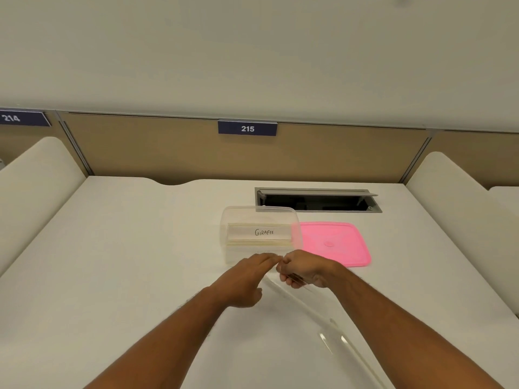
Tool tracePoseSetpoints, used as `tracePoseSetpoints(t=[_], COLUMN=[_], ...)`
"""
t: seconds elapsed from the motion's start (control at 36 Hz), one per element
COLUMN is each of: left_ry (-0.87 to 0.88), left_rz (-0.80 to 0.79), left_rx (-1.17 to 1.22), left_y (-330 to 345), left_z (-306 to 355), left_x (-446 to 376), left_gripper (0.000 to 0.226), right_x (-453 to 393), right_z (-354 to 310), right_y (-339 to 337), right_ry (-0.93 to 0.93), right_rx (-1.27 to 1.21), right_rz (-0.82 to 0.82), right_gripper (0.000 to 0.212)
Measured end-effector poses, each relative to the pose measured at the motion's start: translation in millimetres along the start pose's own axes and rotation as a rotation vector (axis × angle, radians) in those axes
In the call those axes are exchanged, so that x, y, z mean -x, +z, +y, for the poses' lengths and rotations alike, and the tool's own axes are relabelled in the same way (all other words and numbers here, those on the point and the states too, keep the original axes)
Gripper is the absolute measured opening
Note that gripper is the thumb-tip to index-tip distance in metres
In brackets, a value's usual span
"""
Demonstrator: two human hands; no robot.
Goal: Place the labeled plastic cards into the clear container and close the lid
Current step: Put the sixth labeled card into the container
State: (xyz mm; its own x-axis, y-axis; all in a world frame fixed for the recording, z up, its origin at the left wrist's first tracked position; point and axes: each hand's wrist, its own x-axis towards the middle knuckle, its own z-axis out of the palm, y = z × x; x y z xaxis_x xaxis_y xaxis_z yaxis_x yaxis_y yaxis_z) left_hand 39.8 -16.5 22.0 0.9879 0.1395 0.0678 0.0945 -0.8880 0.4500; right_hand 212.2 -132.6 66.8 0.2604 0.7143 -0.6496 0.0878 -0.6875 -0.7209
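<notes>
The clear container stands open on the white desk and holds a stack of cards; the top card reads "GIRAFEE". Flat on the desk just right of it lies the pink lid. In front of the container my right hand grips one end of a clear plastic card that slants down toward me. My left hand reaches in from the left. Its fingers are nearly straight and their tips touch the card's far end beside my right hand.
An open cable hatch is sunk into the desk behind the container and lid. Cream side dividers rise at both sides of the desk, and a tan back panel carries a sign "215".
</notes>
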Motion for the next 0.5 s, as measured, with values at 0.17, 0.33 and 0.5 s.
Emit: tracePoseSetpoints(t=[0.17, 0.33, 0.5], left_ry=[0.008, 0.029, 0.037], left_rz=[0.033, 0.088, 0.109], left_rx=[-0.037, -0.072, -0.1], left_y=[-5, -10, -17], left_z=[3, 1, -2], left_x=[-7, -9, -12], left_gripper=[0.1, 0.092, 0.079], right_x=[-3, -7, -9], right_z=[-11, -16, -22], right_y=[-3, -6, -11], right_ry=[0.039, 0.069, 0.007], right_rx=[-0.102, -0.127, 0.016], right_rz=[-0.03, -0.04, 0.033], right_gripper=[0.017, 0.015, 0.01])
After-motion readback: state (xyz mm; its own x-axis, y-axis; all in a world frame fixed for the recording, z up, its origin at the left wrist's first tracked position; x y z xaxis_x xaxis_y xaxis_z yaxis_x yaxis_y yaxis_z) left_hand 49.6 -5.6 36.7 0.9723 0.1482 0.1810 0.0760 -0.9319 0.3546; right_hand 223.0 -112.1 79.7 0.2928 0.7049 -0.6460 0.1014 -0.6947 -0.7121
